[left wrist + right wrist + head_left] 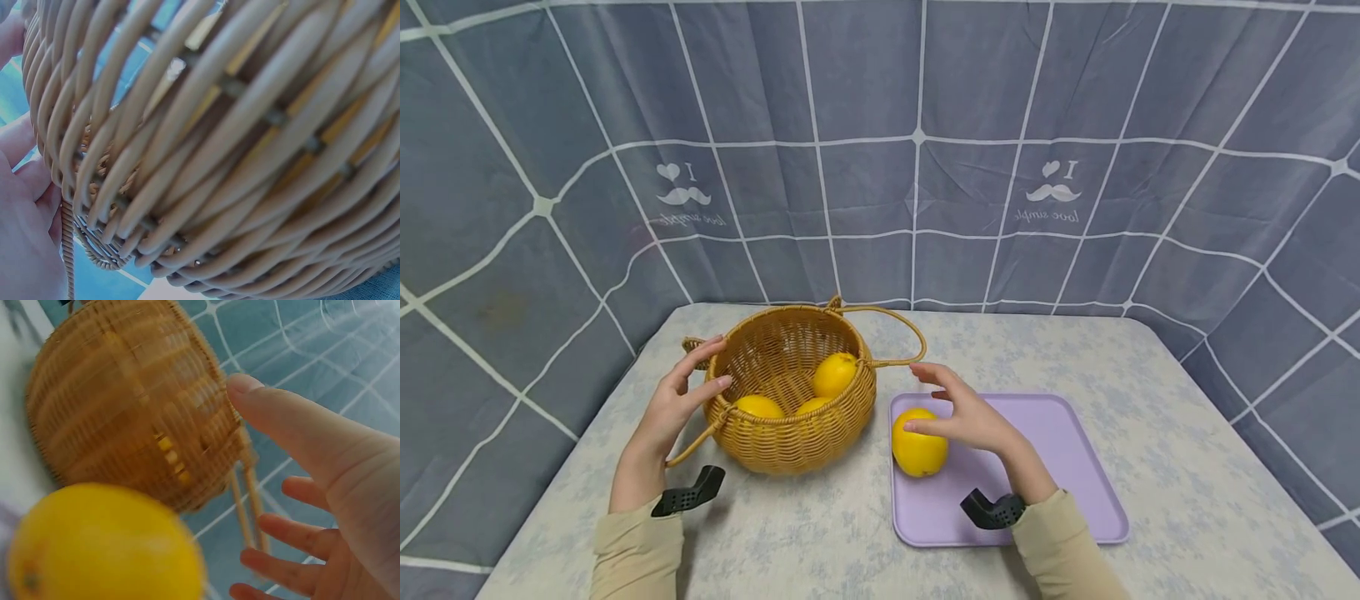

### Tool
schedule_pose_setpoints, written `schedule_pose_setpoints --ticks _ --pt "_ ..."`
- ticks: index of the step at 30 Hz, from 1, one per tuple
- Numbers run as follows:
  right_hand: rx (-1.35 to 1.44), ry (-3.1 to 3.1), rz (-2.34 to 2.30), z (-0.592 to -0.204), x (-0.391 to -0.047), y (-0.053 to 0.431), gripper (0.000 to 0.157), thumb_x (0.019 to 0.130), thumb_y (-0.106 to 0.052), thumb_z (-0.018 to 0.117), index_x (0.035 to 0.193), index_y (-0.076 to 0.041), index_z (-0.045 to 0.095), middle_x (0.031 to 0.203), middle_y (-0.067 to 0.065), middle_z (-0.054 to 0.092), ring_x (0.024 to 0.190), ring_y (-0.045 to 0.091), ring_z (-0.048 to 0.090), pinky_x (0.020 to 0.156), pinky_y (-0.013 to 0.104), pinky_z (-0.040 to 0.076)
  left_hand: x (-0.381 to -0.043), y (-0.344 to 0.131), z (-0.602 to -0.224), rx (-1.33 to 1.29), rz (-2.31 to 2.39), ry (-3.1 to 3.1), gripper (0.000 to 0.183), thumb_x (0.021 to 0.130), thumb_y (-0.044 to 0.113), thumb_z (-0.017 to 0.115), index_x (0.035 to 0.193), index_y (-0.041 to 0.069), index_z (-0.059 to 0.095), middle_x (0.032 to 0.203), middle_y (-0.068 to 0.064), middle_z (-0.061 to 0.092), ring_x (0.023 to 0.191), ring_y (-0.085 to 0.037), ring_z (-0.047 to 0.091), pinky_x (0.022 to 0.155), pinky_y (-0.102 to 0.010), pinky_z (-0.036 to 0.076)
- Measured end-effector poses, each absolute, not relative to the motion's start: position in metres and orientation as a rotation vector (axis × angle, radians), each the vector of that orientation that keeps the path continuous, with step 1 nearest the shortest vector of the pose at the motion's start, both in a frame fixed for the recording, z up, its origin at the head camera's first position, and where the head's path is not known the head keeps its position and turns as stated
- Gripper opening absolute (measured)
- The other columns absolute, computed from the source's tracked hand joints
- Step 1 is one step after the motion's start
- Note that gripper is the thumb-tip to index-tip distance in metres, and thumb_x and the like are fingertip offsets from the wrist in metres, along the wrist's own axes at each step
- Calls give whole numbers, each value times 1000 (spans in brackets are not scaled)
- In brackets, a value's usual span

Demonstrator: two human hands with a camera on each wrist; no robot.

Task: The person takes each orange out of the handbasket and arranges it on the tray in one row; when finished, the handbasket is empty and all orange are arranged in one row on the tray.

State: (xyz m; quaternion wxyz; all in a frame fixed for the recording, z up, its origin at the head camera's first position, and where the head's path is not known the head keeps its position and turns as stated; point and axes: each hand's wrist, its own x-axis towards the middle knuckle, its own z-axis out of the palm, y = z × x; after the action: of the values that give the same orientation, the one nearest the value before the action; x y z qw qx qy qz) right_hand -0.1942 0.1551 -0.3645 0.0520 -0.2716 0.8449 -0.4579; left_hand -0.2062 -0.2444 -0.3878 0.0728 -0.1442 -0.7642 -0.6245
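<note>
If looking from the head view, find one yellow fruit (920, 454) on the lilac tray (1037, 442), close to the left edge and nearer to the far left corner than to the near one. Expect, by judgement, a moderate weight and a firm body with smooth, maybe slightly slippery skin; could roll if pushed carelessly. Better to take hold around the widest part, with thumb and fingers on opposite sides, pressing gently to avoid bruises. Notice just above it the right hand (966, 417), empty and unclenched, with a gap to the fruit in the right wrist view. Between the tray and the left edge of the desk (1150, 400), see the wicker basket (805, 442), with more yellow fruits (835, 375) inside; probably light and rather stiff, so good to hold by the rim. Observe at its left rim the left hand (673, 408), with relaxed fingers, not clenched; cannot tell how firmly touching. Note the pale, faintly patterned desktop and, beyond the far edge, a grey-blue curtain (973, 83) with white lines and mirrored lettering.
</note>
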Motion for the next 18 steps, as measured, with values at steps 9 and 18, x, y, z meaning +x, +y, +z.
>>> schedule_pose_setpoints --ticks 9,18 --pt "-1004 2424 -1461 -315 -229 140 65 84 -8 70 140 -6 38 138 13 44 121 32 47 100 47 39 -207 -244 -387 -419 -1870 -2302 56 92 11 60 143 5 38 154 -10 21 142 -25 1 105 -62 -12" --pt "-1096 2304 -1410 -282 -261 111 60 85 -13 69 138 -8 40 135 13 46 120 26 50 97 39 44 -206 -245 -388 -427 -1862 -2303 55 92 11 61 142 4 39 154 -11 21 142 -27 2 104 -63 -11"
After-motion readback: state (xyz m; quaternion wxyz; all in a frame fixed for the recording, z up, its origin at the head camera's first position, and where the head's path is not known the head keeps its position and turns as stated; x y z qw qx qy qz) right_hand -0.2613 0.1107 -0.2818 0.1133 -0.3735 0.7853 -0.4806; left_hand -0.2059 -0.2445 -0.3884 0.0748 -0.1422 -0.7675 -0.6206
